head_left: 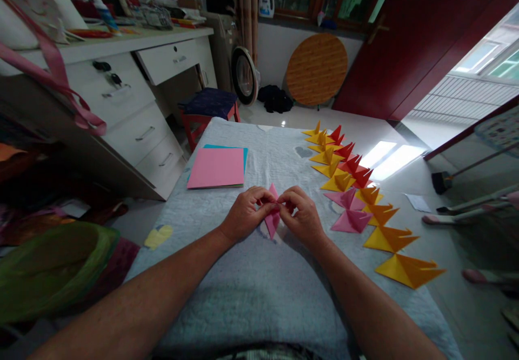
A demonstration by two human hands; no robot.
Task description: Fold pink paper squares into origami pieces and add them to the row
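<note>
Cloth-covered table [243, 295]: looks soft, so better crease between fingertips. Paper birds [351, 221] right, paper stack [217, 168] far left. Left hand [247, 211], right hand [302, 214]: both pinching pink folded paper [272, 226], mid-table. Pinch lightly, align first, press sharp.

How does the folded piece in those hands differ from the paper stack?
The folded piece is narrow and pointed; the stack is flat and broad. The left hand and right hand hold the folded piece; the stack lies untouched. The folded piece shows only pink; the stack also shows some blue. Both include pink.
</note>
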